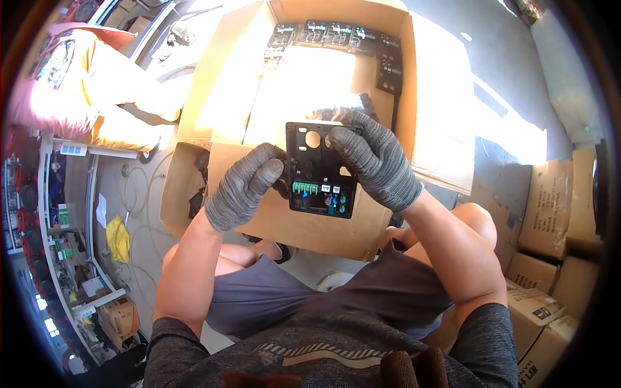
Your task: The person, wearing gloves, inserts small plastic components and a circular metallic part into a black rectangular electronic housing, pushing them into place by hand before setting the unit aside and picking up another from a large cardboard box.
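Observation:
A black rectangular plastic housing (pixel 315 169) is held upright in front of me, above the near flap of a large cardboard box (pixel 406 61). It has round and slotted holes near its top. Along its lower part sits a circuit board with a green terminal block (pixel 305 188), white connectors and small components. My right hand (pixel 380 158), in a grey knit glove, grips its upper right side, thumb on the face. My left hand (pixel 246 186), gloved alike, pinches the left edge, with its fingers partly hidden. Several similar dark units (pixel 337 35) line the box's far and right sides.
A smaller open carton (pixel 183 184) with dark items stands left of the big box. Stacked cartons (pixel 544 207) rise at the right. Shelving (pixel 65 226) with parts runs along the left, near a yellow cloth (pixel 118 239) and loose cables on the floor.

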`<act>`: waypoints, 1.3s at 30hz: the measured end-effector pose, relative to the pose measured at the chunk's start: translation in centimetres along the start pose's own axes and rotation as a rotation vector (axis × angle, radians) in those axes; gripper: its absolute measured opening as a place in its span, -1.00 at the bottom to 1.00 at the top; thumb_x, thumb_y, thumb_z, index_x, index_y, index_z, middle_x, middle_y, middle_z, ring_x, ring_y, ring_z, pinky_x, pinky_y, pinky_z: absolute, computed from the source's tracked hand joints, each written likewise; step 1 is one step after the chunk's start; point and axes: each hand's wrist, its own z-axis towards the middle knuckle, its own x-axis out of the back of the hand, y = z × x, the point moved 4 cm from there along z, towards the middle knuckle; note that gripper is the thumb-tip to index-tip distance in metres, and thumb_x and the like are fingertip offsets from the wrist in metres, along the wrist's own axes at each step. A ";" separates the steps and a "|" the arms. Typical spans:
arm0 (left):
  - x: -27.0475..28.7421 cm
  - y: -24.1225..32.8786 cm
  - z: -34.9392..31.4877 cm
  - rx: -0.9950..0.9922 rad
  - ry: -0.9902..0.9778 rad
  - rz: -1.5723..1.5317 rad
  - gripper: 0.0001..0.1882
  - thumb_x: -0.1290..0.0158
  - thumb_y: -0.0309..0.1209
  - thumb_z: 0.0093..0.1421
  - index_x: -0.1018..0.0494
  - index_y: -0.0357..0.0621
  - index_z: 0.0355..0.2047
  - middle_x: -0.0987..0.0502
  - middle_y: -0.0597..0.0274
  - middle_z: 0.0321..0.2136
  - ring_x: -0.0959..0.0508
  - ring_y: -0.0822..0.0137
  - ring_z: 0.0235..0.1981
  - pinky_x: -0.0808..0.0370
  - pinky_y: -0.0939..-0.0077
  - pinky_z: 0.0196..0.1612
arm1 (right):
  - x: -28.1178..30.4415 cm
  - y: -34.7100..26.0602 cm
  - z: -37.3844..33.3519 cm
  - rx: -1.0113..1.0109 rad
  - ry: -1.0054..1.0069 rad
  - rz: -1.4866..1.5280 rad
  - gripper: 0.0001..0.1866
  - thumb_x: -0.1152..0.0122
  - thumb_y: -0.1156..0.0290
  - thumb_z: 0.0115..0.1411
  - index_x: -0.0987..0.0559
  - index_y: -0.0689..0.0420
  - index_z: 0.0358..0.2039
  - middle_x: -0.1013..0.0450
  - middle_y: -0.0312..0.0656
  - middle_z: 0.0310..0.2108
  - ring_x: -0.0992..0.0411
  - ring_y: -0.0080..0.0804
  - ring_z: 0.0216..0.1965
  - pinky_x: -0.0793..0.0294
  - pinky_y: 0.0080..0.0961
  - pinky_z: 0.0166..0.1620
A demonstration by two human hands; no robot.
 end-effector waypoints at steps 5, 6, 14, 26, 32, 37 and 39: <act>-0.9 -1.4 0.4 -0.041 0.148 0.053 -0.59 0.18 -0.12 0.48 -0.38 -0.25 0.00 -0.52 0.22 -0.23 -0.51 0.49 -0.17 -0.47 0.54 -0.05 | -0.9 0.0 -0.3 -0.507 -0.014 0.498 -0.75 -0.10 0.32 0.39 -0.52 0.22 -0.05 -0.44 -0.21 -0.28 -0.44 -0.51 -0.22 -0.52 -0.53 -0.16; -1.2 -1.8 0.5 -0.020 0.186 -0.023 -0.57 0.20 -0.12 0.48 -0.36 -0.25 0.05 -0.52 0.22 -0.21 -0.50 0.50 -0.15 -0.45 0.54 -0.02 | -1.4 0.2 -0.4 -0.508 -0.013 0.497 -0.75 -0.10 0.32 0.39 -0.52 0.22 -0.05 -0.44 -0.21 -0.28 -0.44 -0.51 -0.22 -0.52 -0.53 -0.16; -2.6 -1.5 0.6 0.091 0.069 -0.340 -0.52 0.15 -0.20 0.45 -0.17 -0.25 0.24 -0.49 0.15 -0.16 -0.57 0.46 -0.32 -0.58 0.57 -0.50 | -1.6 1.2 0.0 -1.067 -0.097 0.849 -0.55 -0.13 0.01 0.33 -0.52 0.22 -0.16 -0.41 -0.22 -0.39 -0.39 -0.54 -0.35 -0.46 -0.59 -0.35; 2.7 -1.8 0.3 -0.036 0.582 -0.189 -0.59 0.10 -0.23 0.43 -0.22 -0.13 0.20 -0.51 0.23 -0.12 -0.56 0.49 -0.32 -0.52 0.60 -0.51 | -0.7 1.3 -0.2 -0.888 -0.074 1.437 -0.75 -0.13 0.61 0.25 -0.51 0.30 -0.05 -0.56 -0.04 -0.19 -0.55 -0.30 -0.14 -0.59 -0.38 0.01; 1.9 -1.4 0.1 -0.036 0.557 -0.178 -0.58 0.08 -0.23 0.42 -0.22 -0.14 0.19 -0.49 0.24 -0.10 -0.56 0.48 -0.28 -0.51 0.59 -0.49 | -1.1 -0.5 0.6 -0.825 -0.066 1.346 -0.77 -0.13 0.53 0.34 -0.50 0.31 -0.02 -0.56 -0.03 -0.13 -0.57 -0.31 -0.08 -0.61 -0.47 0.02; 1.6 -1.1 0.1 -0.061 0.510 -0.147 -0.57 0.07 -0.23 0.42 -0.23 -0.16 0.19 -0.47 0.23 -0.09 -0.55 0.48 -0.26 -0.52 0.59 -0.49 | -1.1 -0.9 0.5 -1.027 -0.063 1.416 -0.75 -0.12 0.50 0.35 -0.49 0.29 0.01 -0.56 -0.02 -0.14 -0.60 -0.27 -0.12 -0.66 -0.44 -0.04; 1.7 -1.2 -0.1 -0.067 0.517 -0.140 -0.57 0.08 -0.24 0.42 -0.22 -0.17 0.20 -0.47 0.22 -0.10 -0.55 0.47 -0.26 -0.53 0.59 -0.49 | -1.0 -1.2 0.7 -1.066 -0.088 1.389 -0.74 -0.11 0.50 0.36 -0.48 0.28 0.03 -0.56 -0.01 -0.14 -0.61 -0.25 -0.14 -0.68 -0.43 -0.06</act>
